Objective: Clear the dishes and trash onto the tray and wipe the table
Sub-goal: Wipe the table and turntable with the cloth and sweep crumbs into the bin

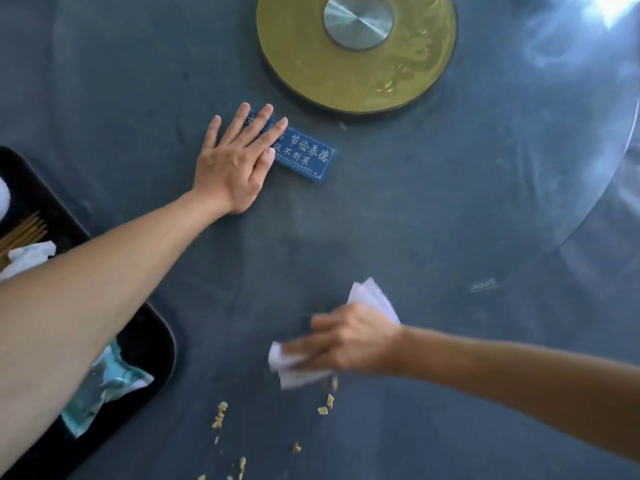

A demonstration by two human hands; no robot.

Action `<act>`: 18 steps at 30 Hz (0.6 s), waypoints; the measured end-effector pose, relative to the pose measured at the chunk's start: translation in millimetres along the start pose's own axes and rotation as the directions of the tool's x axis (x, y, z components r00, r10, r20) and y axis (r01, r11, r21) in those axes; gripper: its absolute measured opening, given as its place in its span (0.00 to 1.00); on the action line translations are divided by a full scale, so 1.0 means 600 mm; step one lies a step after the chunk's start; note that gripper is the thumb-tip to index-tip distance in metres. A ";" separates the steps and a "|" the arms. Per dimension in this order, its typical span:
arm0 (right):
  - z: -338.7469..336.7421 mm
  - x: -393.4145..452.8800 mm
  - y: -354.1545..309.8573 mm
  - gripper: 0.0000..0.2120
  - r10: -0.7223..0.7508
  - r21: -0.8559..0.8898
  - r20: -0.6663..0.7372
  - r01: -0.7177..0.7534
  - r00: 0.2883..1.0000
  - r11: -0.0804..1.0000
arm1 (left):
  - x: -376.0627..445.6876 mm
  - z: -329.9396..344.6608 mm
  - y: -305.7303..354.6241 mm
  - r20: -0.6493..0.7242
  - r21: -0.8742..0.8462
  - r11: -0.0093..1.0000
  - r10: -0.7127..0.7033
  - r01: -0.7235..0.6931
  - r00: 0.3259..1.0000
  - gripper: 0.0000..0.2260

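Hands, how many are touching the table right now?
2. The left hand lies flat, fingers on the blue sign. The right hand presses a white tissue onto the table near crumbs.

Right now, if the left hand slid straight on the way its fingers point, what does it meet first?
The left hand already lies flat over the blue sign's near end. Straight on, up and right, the gold turntable base looks like the next thing, though depth is unclear.

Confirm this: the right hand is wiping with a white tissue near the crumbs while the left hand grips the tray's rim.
Not quite. In the head view the left hand lies flat on the blue sign, not on the tray. The right hand does hold the white tissue near the crumbs.
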State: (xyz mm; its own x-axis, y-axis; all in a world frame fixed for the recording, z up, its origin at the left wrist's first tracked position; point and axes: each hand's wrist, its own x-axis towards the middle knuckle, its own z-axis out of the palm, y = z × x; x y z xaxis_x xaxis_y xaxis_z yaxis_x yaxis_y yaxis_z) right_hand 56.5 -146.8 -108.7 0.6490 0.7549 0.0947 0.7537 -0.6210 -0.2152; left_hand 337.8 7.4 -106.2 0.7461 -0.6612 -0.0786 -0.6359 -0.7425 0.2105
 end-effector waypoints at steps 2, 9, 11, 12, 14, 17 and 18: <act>-0.014 0.003 -0.032 0.31 0.035 0.140 -0.073 -0.025 0.997 0.990 | -0.001 -0.009 -0.007 0.001 0.009 1.000 0.011 -0.011 1.000 0.22; -0.209 0.081 0.288 0.17 0.503 0.151 -0.430 -0.489 0.750 0.859 | -0.066 0.016 0.114 -0.020 -0.244 0.927 -0.298 0.285 0.954 0.25; -0.230 0.074 0.403 0.20 0.670 0.165 -0.364 -0.663 0.647 0.730 | -0.074 0.030 0.120 -0.069 -0.119 0.949 -0.302 0.293 0.951 0.24; -0.228 0.067 0.449 0.23 0.738 0.163 -0.347 -0.738 0.579 0.655 | -0.071 0.032 0.113 -0.083 -0.091 0.954 -0.292 0.285 0.953 0.23; -0.209 0.058 0.505 0.23 0.810 0.145 -0.330 -0.822 0.485 0.551 | -0.062 0.034 0.094 -0.078 -0.067 0.963 -0.264 0.259 0.961 0.23; -0.170 0.063 0.502 0.17 0.790 0.113 -0.341 -0.813 0.509 0.572 | -0.057 0.032 0.070 -0.076 -0.041 0.972 -0.233 0.230 0.970 0.23; -0.161 0.064 0.489 0.17 0.767 0.085 -0.335 -0.793 0.548 0.604 | -0.055 0.032 0.061 -0.070 -0.035 0.975 -0.222 0.220 0.972 0.23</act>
State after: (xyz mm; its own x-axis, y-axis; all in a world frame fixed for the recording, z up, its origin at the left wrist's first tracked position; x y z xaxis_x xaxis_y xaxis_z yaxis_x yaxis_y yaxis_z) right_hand 312.7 -320.6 -74.2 0.9682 -0.1329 0.2121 -0.0682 -0.9554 -0.2874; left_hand 286.0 0.1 -114.5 0.8807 -0.4706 -0.0548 -0.4488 -0.8657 0.2219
